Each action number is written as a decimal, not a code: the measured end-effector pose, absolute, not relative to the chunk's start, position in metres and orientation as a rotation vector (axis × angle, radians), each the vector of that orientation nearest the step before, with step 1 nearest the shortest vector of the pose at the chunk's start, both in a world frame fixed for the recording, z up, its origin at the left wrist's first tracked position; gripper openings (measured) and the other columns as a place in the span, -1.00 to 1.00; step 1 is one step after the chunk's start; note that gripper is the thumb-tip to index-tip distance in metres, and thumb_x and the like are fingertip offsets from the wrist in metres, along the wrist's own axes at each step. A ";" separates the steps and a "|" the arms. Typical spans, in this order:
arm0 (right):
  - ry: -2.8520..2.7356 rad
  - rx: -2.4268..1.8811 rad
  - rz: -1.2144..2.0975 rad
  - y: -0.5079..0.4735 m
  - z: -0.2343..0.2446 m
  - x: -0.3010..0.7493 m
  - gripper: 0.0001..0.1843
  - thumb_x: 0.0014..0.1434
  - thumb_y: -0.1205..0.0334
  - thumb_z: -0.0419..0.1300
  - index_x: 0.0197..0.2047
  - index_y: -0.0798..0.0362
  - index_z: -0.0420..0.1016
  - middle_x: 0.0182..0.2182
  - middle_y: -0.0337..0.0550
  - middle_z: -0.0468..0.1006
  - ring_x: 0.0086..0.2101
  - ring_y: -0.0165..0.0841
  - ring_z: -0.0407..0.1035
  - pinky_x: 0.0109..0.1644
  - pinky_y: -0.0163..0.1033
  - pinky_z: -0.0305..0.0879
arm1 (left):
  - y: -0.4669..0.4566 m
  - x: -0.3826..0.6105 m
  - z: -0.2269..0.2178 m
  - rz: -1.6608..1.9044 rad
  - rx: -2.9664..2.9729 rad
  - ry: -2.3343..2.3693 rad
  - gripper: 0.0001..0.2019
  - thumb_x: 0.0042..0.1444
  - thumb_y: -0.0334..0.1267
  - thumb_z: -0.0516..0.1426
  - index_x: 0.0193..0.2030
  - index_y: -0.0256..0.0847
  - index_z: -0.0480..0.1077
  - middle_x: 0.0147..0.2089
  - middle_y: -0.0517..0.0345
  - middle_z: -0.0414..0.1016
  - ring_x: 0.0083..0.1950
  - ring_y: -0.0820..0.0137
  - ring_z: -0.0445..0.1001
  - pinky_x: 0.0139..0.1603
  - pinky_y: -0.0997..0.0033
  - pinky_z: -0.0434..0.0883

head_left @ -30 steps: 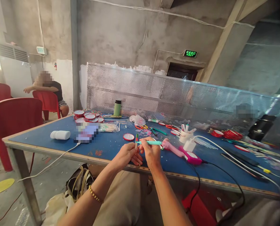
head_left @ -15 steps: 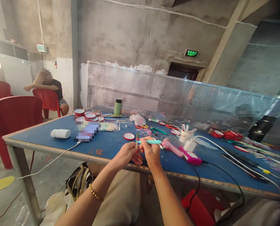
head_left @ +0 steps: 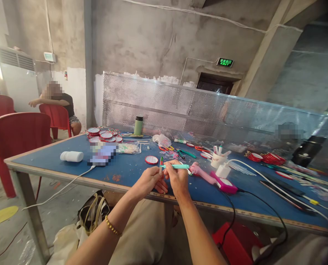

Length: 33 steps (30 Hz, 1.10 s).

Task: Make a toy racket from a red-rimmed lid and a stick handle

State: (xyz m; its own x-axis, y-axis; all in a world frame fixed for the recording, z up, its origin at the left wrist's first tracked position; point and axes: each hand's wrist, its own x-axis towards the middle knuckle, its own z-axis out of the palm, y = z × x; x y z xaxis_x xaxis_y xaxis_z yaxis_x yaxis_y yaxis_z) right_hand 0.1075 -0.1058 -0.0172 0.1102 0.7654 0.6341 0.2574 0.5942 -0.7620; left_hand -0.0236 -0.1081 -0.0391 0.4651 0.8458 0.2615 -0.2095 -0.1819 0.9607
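My left hand (head_left: pixel 148 183) pinches a thin stick (head_left: pixel 160 164) with red and green bands and holds it upright over the near edge of the blue table (head_left: pixel 50 162). Close beside it, my right hand (head_left: pixel 177 178) grips a teal pen-like tool (head_left: pixel 177 166) that lies level, its tip against the stick. A round red-rimmed disc (head_left: pixel 152 159) rests on the table just beyond my hands. To the right of them lies a pink glue gun (head_left: pixel 212 178) with a black cable.
Red-rimmed discs (head_left: pixel 103 136) are piled at the far left, more (head_left: pixel 264 158) at the right. A white bottle (head_left: pixel 71 156), green flask (head_left: pixel 138 126), white cup (head_left: pixel 217 158) and scissors (head_left: pixel 184 152) stand about. A perforated metal screen (head_left: pixel 197 110) backs the table. A person (head_left: pixel 60 105) sits on red chairs (head_left: pixel 17 132) at left.
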 end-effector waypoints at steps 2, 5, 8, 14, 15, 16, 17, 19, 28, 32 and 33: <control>-1.465 -0.924 0.462 -0.106 -0.017 0.108 -0.76 0.17 0.09 0.16 -0.44 0.04 0.39 -0.66 -0.32 0.42 -0.66 -0.47 0.28 -0.57 -0.38 0.22 | -0.108 -0.023 -0.040 1.048 1.459 0.592 -0.63 0.12 0.08 0.12 -0.31 -0.24 0.26 -0.43 0.02 0.56 -0.45 0.32 0.60 -0.48 0.46 0.47; -1.473 -0.925 0.460 -0.106 -0.017 0.108 -0.76 0.17 0.09 0.16 -0.45 0.05 0.39 -0.65 -0.31 0.42 -0.66 -0.47 0.28 -0.56 -0.37 0.23 | -0.108 -0.023 -0.039 1.052 1.464 0.586 -0.63 0.12 0.09 0.12 -0.32 -0.24 0.26 -0.44 0.03 0.56 -0.45 0.31 0.60 -0.48 0.46 0.48; -1.456 -0.926 0.458 -0.107 -0.016 0.107 -0.76 0.16 0.09 0.16 -0.45 0.05 0.39 -0.66 -0.31 0.42 -0.66 -0.47 0.28 -0.57 -0.38 0.23 | -0.108 -0.023 -0.039 1.051 1.460 0.589 -0.62 0.12 0.09 0.12 -0.31 -0.24 0.26 -0.44 0.03 0.56 -0.46 0.31 0.60 -0.48 0.46 0.47; -1.464 -0.934 0.447 -0.106 -0.017 0.107 -0.76 0.17 0.08 0.15 -0.45 0.04 0.39 -0.66 -0.32 0.42 -0.67 -0.47 0.28 -0.58 -0.38 0.23 | -0.107 -0.023 -0.040 1.054 1.458 0.582 -0.61 0.11 0.10 0.13 -0.31 -0.23 0.25 -0.43 0.02 0.56 -0.45 0.31 0.60 -0.48 0.46 0.47; -1.466 -0.937 0.446 -0.105 -0.018 0.108 -0.76 0.17 0.08 0.15 -0.45 0.04 0.39 -0.66 -0.32 0.42 -0.67 -0.47 0.28 -0.58 -0.38 0.23 | -0.107 -0.023 -0.040 1.055 1.458 0.581 -0.61 0.11 0.10 0.13 -0.32 -0.23 0.24 -0.43 0.02 0.56 -0.44 0.30 0.60 -0.48 0.45 0.47; -1.464 -0.939 0.447 -0.105 -0.018 0.108 -0.75 0.17 0.08 0.15 -0.45 0.04 0.39 -0.67 -0.32 0.42 -0.67 -0.47 0.28 -0.57 -0.38 0.23 | -0.107 -0.023 -0.040 1.055 1.457 0.583 -0.61 0.11 0.10 0.13 -0.33 -0.23 0.24 -0.43 0.02 0.56 -0.44 0.29 0.60 -0.48 0.45 0.48; -1.460 -0.939 0.448 -0.104 -0.018 0.108 -0.75 0.17 0.08 0.16 -0.46 0.04 0.39 -0.67 -0.32 0.42 -0.67 -0.47 0.28 -0.57 -0.37 0.23 | -0.107 -0.023 -0.039 1.053 1.455 0.587 -0.61 0.10 0.11 0.13 -0.34 -0.23 0.24 -0.44 0.02 0.56 -0.45 0.29 0.60 -0.49 0.45 0.47; -1.450 -0.937 0.448 -0.105 -0.018 0.108 -0.76 0.16 0.08 0.16 -0.46 0.04 0.38 -0.66 -0.32 0.42 -0.66 -0.46 0.28 -0.57 -0.37 0.24 | -0.109 -0.023 -0.037 1.052 1.451 0.600 -0.60 0.09 0.12 0.13 -0.34 -0.23 0.24 -0.45 0.02 0.56 -0.46 0.30 0.59 -0.49 0.46 0.47; -1.466 -0.948 0.447 -0.107 -0.017 0.107 -0.76 0.17 0.09 0.15 -0.46 0.04 0.38 -0.66 -0.32 0.41 -0.66 -0.46 0.28 -0.56 -0.37 0.23 | -0.113 -0.023 -0.032 1.057 1.434 0.618 -0.58 0.07 0.14 0.14 -0.35 -0.23 0.26 -0.45 0.01 0.56 -0.47 0.31 0.59 -0.50 0.48 0.45; -1.442 -0.939 0.455 -0.106 -0.017 0.107 -0.75 0.17 0.08 0.16 -0.46 0.04 0.37 -0.66 -0.32 0.41 -0.66 -0.46 0.28 -0.57 -0.37 0.23 | -0.114 -0.023 -0.032 1.058 1.443 0.620 -0.58 0.08 0.15 0.13 -0.35 -0.23 0.26 -0.46 0.02 0.56 -0.47 0.32 0.58 -0.49 0.46 0.45; -1.438 -0.939 0.456 -0.106 -0.017 0.107 -0.76 0.17 0.08 0.17 -0.45 0.04 0.37 -0.66 -0.32 0.41 -0.66 -0.46 0.28 -0.57 -0.37 0.23 | -0.114 -0.023 -0.032 1.058 1.445 0.620 -0.58 0.08 0.15 0.13 -0.35 -0.23 0.26 -0.46 0.02 0.56 -0.47 0.32 0.58 -0.49 0.46 0.46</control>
